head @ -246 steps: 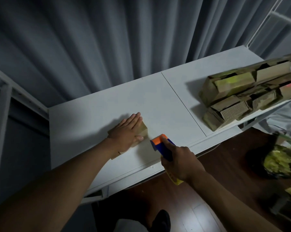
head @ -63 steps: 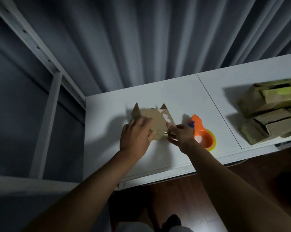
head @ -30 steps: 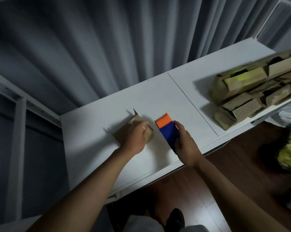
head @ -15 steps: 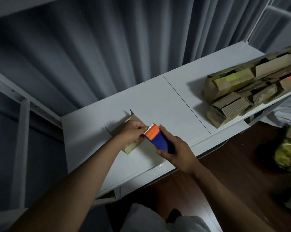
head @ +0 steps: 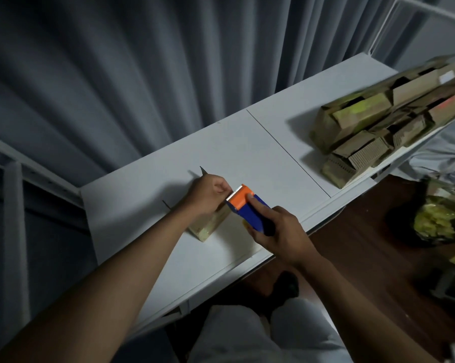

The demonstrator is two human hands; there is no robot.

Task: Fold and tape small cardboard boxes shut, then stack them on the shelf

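Cardboard box (head: 211,224) under L hand (head: 206,196); R hand (head: 281,233) holds dispenser (head: 248,208).

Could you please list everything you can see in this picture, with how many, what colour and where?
small cardboard box: one, brown, on the white shelf board, under the left hand.
tape dispenser: one, orange head with blue body, at the right edge of the box.
pile of cardboard boxes: number unclear, brown with yellow-green and red patches, at the right end of the shelf.
shelf: one, white, with a seam between two boards, across the middle.
curtain: grey, pleated, behind the shelf.
floor: dark wood, lower right.
yellow-green bundle: one, blurred, on the floor at far right.
left hand: one, on top of the box, fingers curled.
right hand: one, grips the tape dispenser.
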